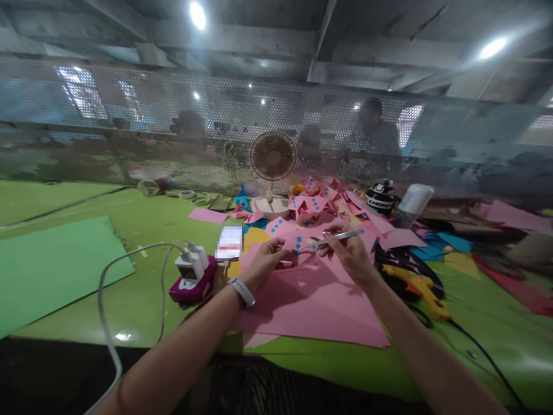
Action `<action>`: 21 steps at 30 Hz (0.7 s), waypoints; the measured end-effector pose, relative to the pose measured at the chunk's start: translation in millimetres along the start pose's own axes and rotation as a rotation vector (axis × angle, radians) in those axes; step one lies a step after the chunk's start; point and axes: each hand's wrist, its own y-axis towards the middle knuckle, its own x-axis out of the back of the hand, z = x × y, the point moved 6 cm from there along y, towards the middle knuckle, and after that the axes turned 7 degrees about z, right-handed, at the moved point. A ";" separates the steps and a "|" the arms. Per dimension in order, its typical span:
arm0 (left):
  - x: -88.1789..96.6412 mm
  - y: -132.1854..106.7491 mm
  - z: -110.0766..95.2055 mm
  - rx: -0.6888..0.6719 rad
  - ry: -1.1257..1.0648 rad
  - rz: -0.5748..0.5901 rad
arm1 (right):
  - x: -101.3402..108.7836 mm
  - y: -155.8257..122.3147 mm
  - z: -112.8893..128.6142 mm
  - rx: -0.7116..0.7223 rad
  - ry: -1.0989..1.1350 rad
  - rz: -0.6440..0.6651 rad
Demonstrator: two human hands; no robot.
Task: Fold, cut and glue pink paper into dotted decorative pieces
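Note:
My left hand [275, 257] pinches the left edge of a pink paper piece [307, 242] that bears small blue diamond shapes. Between the fingers of my right hand [345, 253] is a pair of metal tweezers [348, 234], slanted with its tip pointing left. That tip meets the pink piece close to a blue diamond [298, 246]; whether it grips anything is too small to tell. Beneath both hands lies a large pink sheet [315, 305]. A grey-white band circles my left wrist.
A small fan [273, 164] stands behind a heap of pink paper pieces [322, 202]. Left are a phone [230, 242], a purple power strip [194, 294] with plugs and cables, and a green sheet [64, 265]. A yellow glue gun [421, 288] lies right, its cord trailing off the front.

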 end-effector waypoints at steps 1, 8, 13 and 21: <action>-0.3 0.0 -0.1 0.001 0.005 0.000 | 0.1 0.0 -0.6 -0.003 -0.002 0.000; 0.2 1.7 0.1 -0.024 -0.010 0.000 | 2.1 -1.4 0.7 0.008 0.001 -0.043; -0.2 1.5 -2.3 -0.043 -0.023 0.003 | 12.7 -1.1 1.9 0.039 0.040 -0.200; -1.5 5.2 -4.7 -0.168 0.032 0.048 | -0.6 4.5 -26.7 -0.002 -0.224 -0.017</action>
